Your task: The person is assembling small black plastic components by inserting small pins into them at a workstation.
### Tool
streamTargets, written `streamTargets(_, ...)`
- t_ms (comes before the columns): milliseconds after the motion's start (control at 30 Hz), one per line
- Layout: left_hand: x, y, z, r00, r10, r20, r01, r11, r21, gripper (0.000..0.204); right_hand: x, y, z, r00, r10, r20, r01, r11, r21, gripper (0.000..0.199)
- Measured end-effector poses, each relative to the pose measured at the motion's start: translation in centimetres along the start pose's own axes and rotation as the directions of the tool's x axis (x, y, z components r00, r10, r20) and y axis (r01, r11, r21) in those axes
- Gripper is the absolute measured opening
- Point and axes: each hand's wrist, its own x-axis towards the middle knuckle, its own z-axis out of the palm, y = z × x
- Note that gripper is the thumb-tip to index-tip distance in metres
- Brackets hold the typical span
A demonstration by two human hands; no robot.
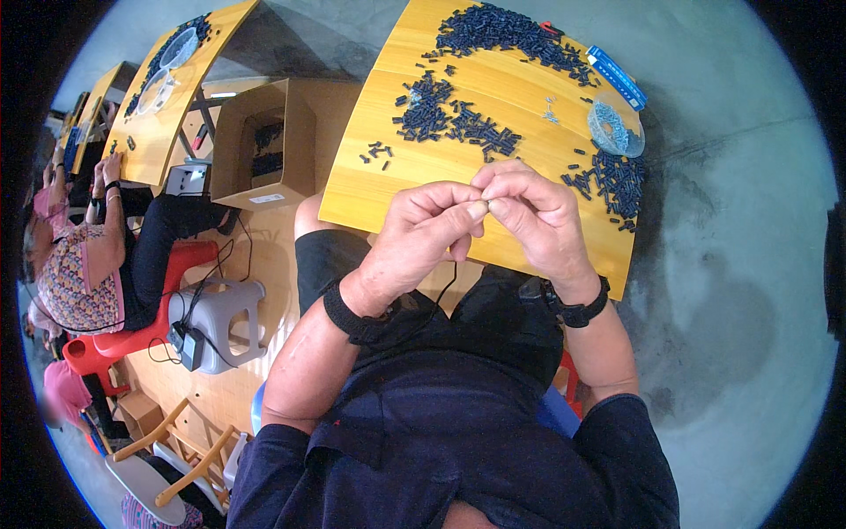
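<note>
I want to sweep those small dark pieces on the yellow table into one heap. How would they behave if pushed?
The small dark pieces look short, stiff and light, so they would probably slide easily on the smooth table. They lie loose, many scattered singly, so some may stray sideways or off the edge. The heap beside the clear round dish sits close to the rim.

- The wooden bench (379, 189) carries heaps of small dark blue parts (493, 31).
- A clear round dish (615, 129) sits near its right edge.
- A blue strip (615, 76) lies beside the dish.

A small assembly workshop: wooden worktables (370, 189) strewn with small black parts (458, 123), a co-worker (79, 264) seated nearby
</note>
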Motion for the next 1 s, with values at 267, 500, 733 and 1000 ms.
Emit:
streamTargets(267, -0.4, 0.6, -0.3, 1.0, 0.002, -0.003, -0.002, 0.997, 0.08, 0.018, -0.1, 0.3, -0.1, 0.999, 0.008, -0.043, -0.005, 0.998, 0.065, 0.005)
streamTargets(500, -0.6, 0.9, -0.4, 1.0, -0.004, -0.014, 0.006, 0.994, 0.108, 0.016, 0.0, -0.5, 0.2, 0.999, 0.01, -0.051, -0.01, 1.0, 0.017, 0.005)
streamTargets(733, -0.8, 0.5, -0.5, 0.997, 0.073, -0.02, -0.071, 0.993, 0.099, 0.015, 0.0, -1.0, 0.6, 0.999, 0.015, -0.031, -0.016, 1.0, -0.02, 0.005)
streamTargets(1000, -1.0, 0.4, -0.9, 0.999, 0.043, 0.003, -0.043, 0.996, 0.075, 0.015, 0.1, -1.0, 0.9, 1.0, -0.009, -0.018, 0.006, 0.992, -0.13, 0.005)
